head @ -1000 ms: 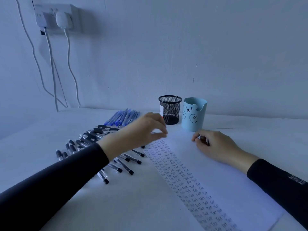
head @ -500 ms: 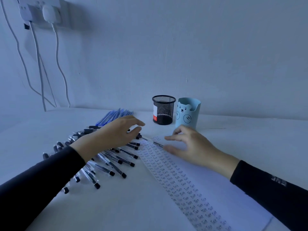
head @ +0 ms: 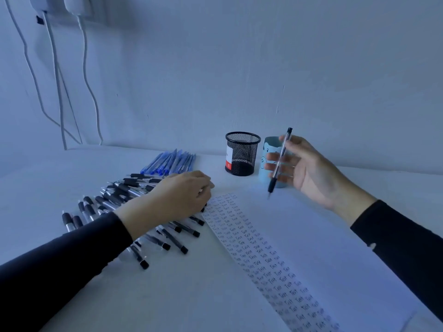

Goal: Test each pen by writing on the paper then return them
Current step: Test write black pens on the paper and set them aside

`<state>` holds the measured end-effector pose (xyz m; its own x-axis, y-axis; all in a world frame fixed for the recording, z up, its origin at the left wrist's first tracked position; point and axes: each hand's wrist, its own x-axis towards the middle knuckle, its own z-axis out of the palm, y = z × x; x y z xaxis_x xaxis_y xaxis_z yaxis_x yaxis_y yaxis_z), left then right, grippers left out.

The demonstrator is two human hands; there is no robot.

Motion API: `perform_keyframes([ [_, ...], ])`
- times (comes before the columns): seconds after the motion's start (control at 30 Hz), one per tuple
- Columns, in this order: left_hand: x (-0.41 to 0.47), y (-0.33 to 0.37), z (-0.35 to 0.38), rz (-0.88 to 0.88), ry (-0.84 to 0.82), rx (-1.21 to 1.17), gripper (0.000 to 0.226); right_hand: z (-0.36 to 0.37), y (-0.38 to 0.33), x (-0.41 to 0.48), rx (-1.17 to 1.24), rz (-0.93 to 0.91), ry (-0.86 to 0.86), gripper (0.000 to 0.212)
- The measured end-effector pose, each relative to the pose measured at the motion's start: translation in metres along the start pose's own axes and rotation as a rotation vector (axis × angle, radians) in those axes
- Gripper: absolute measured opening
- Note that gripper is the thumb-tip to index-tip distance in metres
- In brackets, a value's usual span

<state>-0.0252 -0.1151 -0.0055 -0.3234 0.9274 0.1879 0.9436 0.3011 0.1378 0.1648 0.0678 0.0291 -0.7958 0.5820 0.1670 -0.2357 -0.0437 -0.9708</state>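
I'm pinching pen in right hand above paper; next, lowering tip to write; left hand covering pen pile, grip unclear.

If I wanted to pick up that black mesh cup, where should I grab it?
Probably around its round side wall, coming from the left or front: the black mesh cup stands upright, and the blue bear cup sits close on its right. Its open rim also allows a pinch from above.
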Motion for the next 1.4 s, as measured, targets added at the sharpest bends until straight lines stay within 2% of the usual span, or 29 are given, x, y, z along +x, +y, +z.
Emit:
perform_keyframes([
  [0.1, -0.009, 0.022, 0.009, 0.011, -0.077, 0.082, 0.052, 0.004, 0.003, -0.002, -0.058, 0.063, -0.031, 0.018],
  [0.27, -0.010, 0.024, 0.020, -0.025, -0.182, 0.203, 0.056, 0.014, -0.002, -0.008, 0.013, 0.161, 0.026, 0.059],
  [0.47, -0.004, -0.001, 0.010, -0.111, -0.311, 0.213, 0.056, 0.002, 0.000, -0.007, 0.216, 0.200, 0.071, 0.037],
  [0.6, -0.002, -0.007, 0.009, -0.130, -0.326, 0.209, 0.055, 0.002, 0.001, -0.006, 0.238, 0.151, 0.065, 0.046],
  [0.73, -0.002, -0.004, 0.008, -0.085, -0.278, 0.149, 0.062, 0.011, 0.009, -0.005, 0.114, 0.102, -0.005, 0.026],
  [0.83, -0.003, -0.002, 0.006, -0.022, -0.258, 0.134, 0.065, 0.013, 0.016, -0.006, 0.071, 0.155, -0.094, 0.043],
  [0.93, -0.003, -0.004, 0.009, -0.007, -0.285, 0.141, 0.065, 0.017, 0.027, -0.002, -0.122, 0.235, -0.101, 0.061],
  [1.03, -0.001, -0.006, 0.011, -0.009, -0.312, 0.159, 0.069, 0.022, 0.035, 0.004, -0.253, 0.216, -0.036, 0.048],
  [1.17, -0.001, -0.007, 0.014, 0.000, -0.312, 0.188, 0.070, 0.024, 0.033, 0.014, -0.302, 0.214, -0.128, 0.029],
  [1.3, 0.000, -0.007, 0.015, 0.004, -0.315, 0.201, 0.067, 0.031, 0.041, 0.026, -0.543, 0.125, -0.088, 0.012],
  [1.4, 0.001, -0.009, 0.015, 0.011, -0.321, 0.196, 0.065, 0.037, 0.052, 0.034, -0.680, 0.054, 0.005, 0.032],
])
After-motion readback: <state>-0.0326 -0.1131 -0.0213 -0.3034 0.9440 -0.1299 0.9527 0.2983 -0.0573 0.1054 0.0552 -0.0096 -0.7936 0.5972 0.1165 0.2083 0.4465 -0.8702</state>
